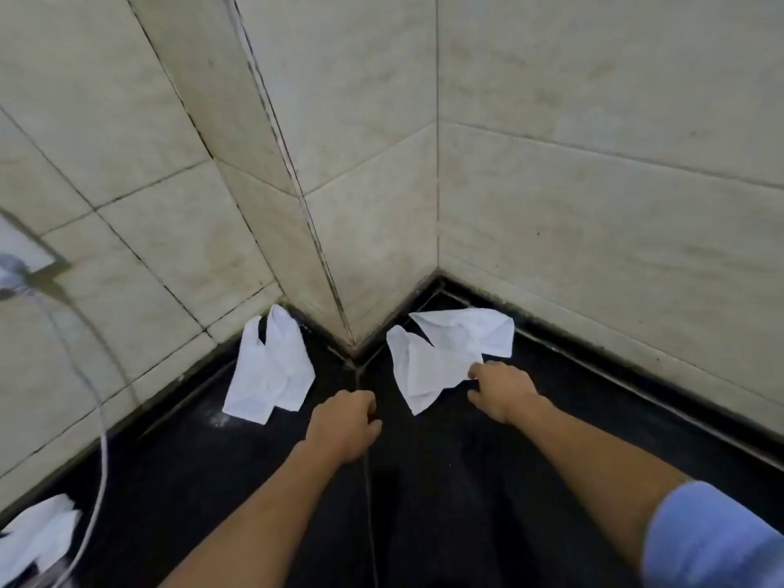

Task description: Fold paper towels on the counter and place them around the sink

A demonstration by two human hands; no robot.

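Two hands on the counter (466, 481): right hand (505, 390) pinches a paper towel (441, 354), left hand (343, 422) curled, empty

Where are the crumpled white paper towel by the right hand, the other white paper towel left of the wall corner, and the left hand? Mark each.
Crumpled white paper towel (441, 354), head view, centre.
White paper towel left of the corner (267, 371), head view, middle.
Left hand (343, 426), head view, back of hand.
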